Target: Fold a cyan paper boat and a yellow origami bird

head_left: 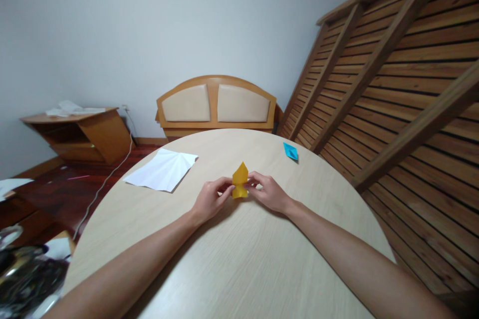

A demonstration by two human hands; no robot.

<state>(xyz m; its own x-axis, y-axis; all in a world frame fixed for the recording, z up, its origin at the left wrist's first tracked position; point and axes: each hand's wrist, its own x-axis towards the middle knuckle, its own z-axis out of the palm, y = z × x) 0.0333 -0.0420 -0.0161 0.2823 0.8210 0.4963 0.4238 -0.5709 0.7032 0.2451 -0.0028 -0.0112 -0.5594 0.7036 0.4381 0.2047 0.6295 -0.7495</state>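
A small piece of folded yellow paper [240,174] is held between my two hands, just over the middle of the round table [239,259]. Its top comes to a point and its lower part flares out below a narrower waist. My left hand [214,198] pinches the left edge with thumb and fingers. On the opposite edge, my right hand [270,192] grips the paper the same way, some fingertips hidden behind it.
A creased white sheet [161,170] lies at the table's left. Toward the back right rests a folded blue paper [290,151]. Behind the table stands a padded headboard [213,102]; a slatted wooden frame [392,109] leans at the right. A cabinet [93,134] is at left.
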